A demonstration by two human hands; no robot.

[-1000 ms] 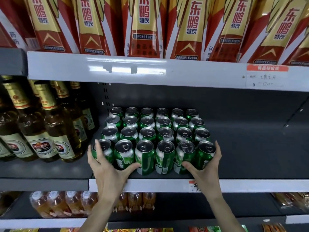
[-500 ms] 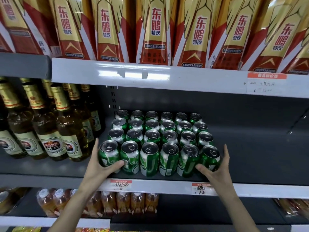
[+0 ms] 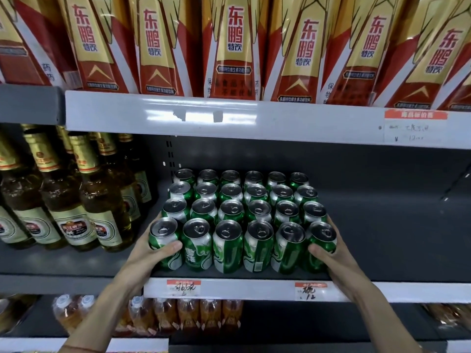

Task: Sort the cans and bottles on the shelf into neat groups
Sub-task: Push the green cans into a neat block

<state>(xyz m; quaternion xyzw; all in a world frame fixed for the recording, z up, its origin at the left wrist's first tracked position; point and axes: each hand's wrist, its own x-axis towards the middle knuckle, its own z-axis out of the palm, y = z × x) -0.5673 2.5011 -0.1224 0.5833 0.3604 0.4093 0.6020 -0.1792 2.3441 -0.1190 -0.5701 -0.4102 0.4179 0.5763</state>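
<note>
Where bare shelf (image 3: 397, 240) lies rightward, left hand (image 3: 150, 253) and right hand (image 3: 334, 253) fingers clasping can block (image 3: 242, 220) corners at front edge.

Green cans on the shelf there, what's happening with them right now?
A person is squaring up a block of green cans on the middle shelf. The left hand grips the front left corner can and the right hand the front right corner can. The cans stand upright in four rows of six, at the shelf's front edge. Brown beer bottles stand in their own group to the left.
</note>
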